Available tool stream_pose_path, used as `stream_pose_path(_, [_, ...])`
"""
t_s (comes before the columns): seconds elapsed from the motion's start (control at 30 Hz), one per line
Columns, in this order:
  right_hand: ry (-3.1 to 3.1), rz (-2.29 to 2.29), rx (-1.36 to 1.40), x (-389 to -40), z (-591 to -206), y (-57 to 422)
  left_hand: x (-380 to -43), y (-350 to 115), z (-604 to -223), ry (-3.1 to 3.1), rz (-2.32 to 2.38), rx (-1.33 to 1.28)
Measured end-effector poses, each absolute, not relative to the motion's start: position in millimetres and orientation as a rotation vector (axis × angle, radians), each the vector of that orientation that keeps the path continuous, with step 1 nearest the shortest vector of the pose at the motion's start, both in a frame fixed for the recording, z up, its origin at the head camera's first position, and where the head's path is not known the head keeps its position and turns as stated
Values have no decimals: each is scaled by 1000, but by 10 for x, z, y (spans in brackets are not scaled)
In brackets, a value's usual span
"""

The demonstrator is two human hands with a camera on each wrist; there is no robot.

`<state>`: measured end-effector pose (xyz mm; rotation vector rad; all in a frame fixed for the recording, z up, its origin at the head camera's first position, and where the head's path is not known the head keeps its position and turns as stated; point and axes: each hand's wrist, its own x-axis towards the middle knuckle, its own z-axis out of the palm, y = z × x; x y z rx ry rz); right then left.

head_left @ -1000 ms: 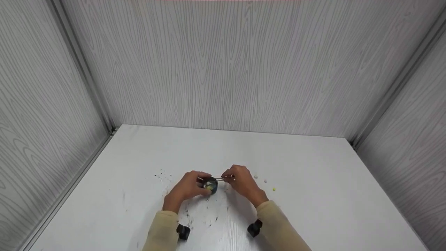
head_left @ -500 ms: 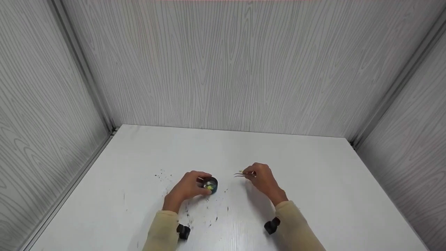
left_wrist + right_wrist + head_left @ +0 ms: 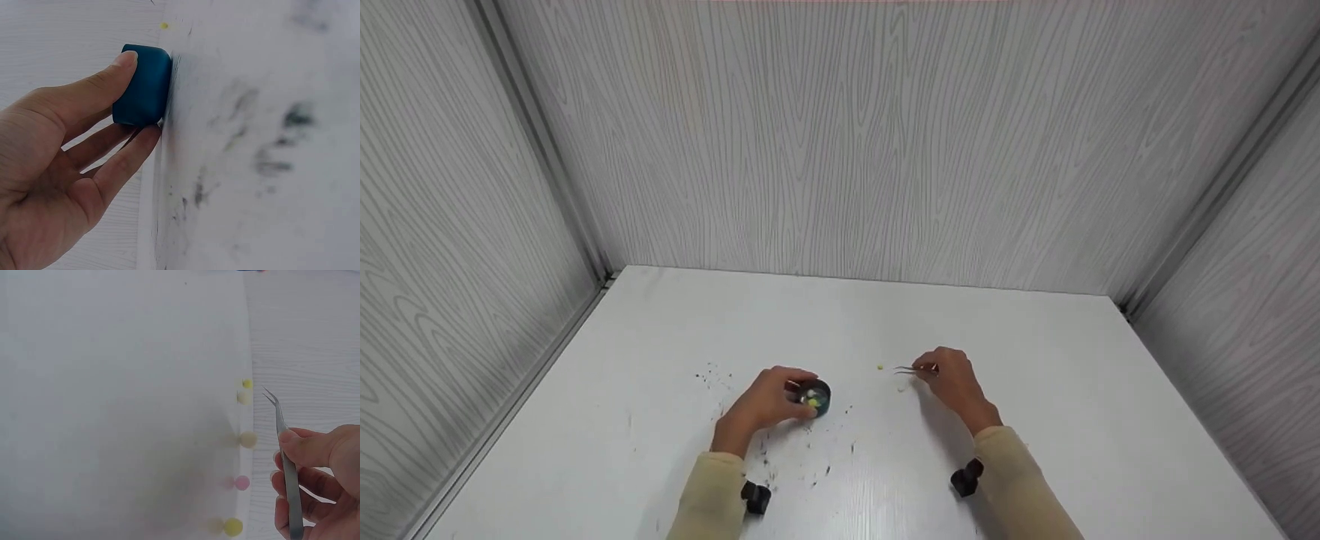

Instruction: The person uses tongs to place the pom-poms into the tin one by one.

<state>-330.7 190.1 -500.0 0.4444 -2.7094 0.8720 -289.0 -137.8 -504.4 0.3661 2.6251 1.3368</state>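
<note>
A small teal cup (image 3: 149,84) stands on the table, gripped by my left hand (image 3: 765,405) with the thumb on one side and fingers on the other. Inside it, yellow and pale balls (image 3: 813,401) show in the head view. My right hand (image 3: 956,382) pinches steel tweezers (image 3: 289,472) between thumb and fingers. Their bent tips are slightly apart with nothing between them. Close to the tips, in the right wrist view, lie a small yellow ball (image 3: 247,383) and a cream ball (image 3: 244,397).
Farther along the white table (image 3: 697,315) lie a larger cream ball (image 3: 248,439), a pink ball (image 3: 242,482) and a larger yellow ball (image 3: 233,527). Dark smudges (image 3: 765,465) mark the surface near the left hand. Wood-grain panels (image 3: 840,150) enclose the back and sides.
My right hand has moved right, carrying the tweezers from the cup to near the loose balls. The left hand and the cup have stayed in place.
</note>
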Motion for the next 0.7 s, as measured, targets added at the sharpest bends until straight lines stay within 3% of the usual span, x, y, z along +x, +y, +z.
stream_pose_path(0.7, [-2761, 884, 383, -3235, -4931, 2135, -2922, -1373, -5050, 2623, 1305, 352])
